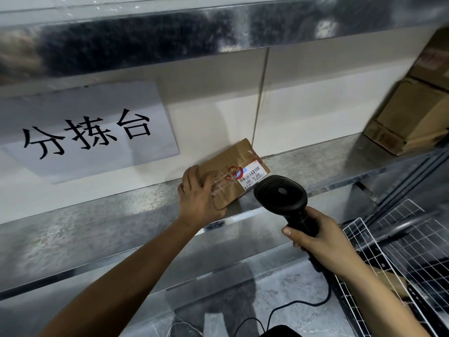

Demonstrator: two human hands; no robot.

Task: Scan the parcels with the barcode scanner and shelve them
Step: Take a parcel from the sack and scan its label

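A small brown cardboard parcel (233,166) with a white barcode label (252,177) lies flat on the metal shelf (97,215). My left hand (199,198) grips its near left end, fingers over the top and thumb at the lower edge. My right hand (318,235) holds the handle of a black barcode scanner (281,193). The scanner's head hangs just in front of the parcel, right below the label. Its black cable (279,310) trails down to the lower shelf.
A paper sign (85,132) with large black characters is stuck to the white back wall at left. Stacked cardboard boxes (413,117) stand at the shelf's right end. A white wire basket (398,251) sits at the lower right. Another metal shelf (170,32) hangs overhead.
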